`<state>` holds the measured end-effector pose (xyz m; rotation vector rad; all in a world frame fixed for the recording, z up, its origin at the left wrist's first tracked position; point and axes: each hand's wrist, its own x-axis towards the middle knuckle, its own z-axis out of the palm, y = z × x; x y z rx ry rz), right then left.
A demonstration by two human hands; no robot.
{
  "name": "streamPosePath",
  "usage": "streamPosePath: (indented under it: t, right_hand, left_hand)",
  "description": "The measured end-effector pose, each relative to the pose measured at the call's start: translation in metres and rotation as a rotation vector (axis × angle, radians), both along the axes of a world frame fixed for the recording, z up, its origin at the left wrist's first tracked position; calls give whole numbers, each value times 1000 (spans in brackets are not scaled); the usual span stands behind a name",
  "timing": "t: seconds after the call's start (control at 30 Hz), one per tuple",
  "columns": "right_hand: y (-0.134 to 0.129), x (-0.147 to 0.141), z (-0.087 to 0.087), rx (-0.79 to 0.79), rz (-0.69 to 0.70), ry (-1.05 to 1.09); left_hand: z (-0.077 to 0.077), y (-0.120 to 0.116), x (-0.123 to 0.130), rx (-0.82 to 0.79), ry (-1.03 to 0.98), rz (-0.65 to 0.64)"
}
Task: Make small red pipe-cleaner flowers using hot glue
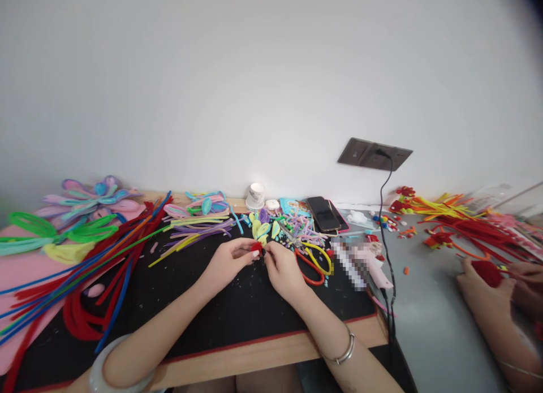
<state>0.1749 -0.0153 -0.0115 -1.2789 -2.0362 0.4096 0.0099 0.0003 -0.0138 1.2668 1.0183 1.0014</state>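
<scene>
My left hand (232, 263) pinches a small red fuzzy piece (256, 247) between thumb and fingers, over the middle of the black mat (237, 319). Close against it, my right hand (283, 268) is closed with its fingertips at the dark end of the same piece. The fingers partly hide its shape. Just beyond the fingertips lie yellow and pale green looped petals (260, 229). Scissors with red and yellow handles (317, 258) rest beside my right hand.
Pipe cleaners (127, 240) in red, blue and green spread at left. A paper cup (255, 195) and a phone (323, 213) stand along the back. A pink glue gun (377, 271) and black cable (384, 229) lie at right. Another person's hand (483, 285) works at far right.
</scene>
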Motion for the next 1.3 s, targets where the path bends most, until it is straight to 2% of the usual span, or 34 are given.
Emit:
streamPosePath:
  t: [0.27, 0.9, 1.3]
  right_hand:
    - [-1, 0, 0, -34, 60, -4]
    - [1, 0, 3, -34, -60, 19]
    - [-2, 0, 3, -103, 2, 72]
  left_hand:
    - [0, -1, 0, 76, 99, 12]
    - [7, -3, -1, 100, 167, 32]
    - [-2, 0, -1, 138, 152, 5]
